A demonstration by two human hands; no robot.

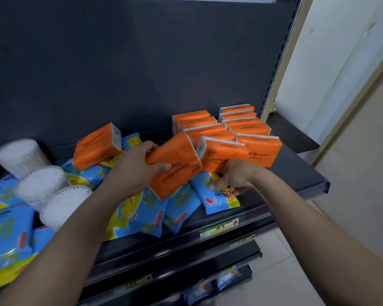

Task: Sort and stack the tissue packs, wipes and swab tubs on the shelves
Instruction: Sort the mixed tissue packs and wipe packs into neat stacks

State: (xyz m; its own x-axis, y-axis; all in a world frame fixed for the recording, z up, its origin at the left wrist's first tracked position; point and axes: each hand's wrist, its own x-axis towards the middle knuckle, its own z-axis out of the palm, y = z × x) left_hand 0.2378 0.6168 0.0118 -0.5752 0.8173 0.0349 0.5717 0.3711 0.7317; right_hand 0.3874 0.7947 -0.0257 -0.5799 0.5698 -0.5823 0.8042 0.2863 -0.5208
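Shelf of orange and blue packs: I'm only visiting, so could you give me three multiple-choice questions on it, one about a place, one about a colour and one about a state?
1. Where on the shelf do the tidy rows of tissue packs stand?
A. at the right end
B. at the left end
C. along the front edge, in the middle

2. What colour is the tissue pack that the left hand grips?
A. green
B. orange
C. purple

3. What is the right hand doing?
A. resting open on the shelf
B. pinching a blue wipes pack
C. hanging below the shelf

Answers: 1 A, the rows stand at the shelf's right end, towards the back. 2 B, its wrapper is orange with dark print. 3 B, thumb and fingers close on the pack's upper end.
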